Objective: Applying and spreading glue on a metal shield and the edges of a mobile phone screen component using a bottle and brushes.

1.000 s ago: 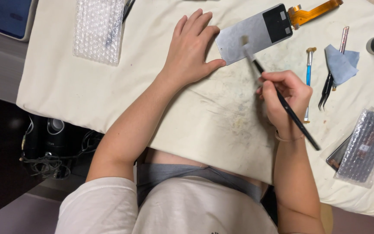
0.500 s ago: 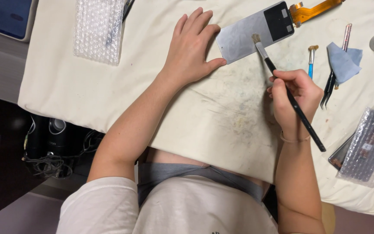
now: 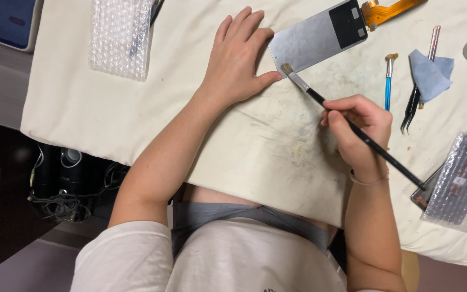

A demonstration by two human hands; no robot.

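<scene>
Head view, brush [image 3: 320,100] tip shifted onto panel [image 3: 312,40]

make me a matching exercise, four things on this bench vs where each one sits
Things:
1. brush
2. grey panel
3. bubble wrap sheet
4. tweezers

Places:
A. far left of the cloth
B. in the right hand
C. right of the blue-handled tool
D. by the left hand fingertips

Pairs: 1-B, 2-D, 3-A, 4-C

Electronics repair bench: tweezers [image 3: 411,111], stained work cloth [image 3: 266,140].
</scene>
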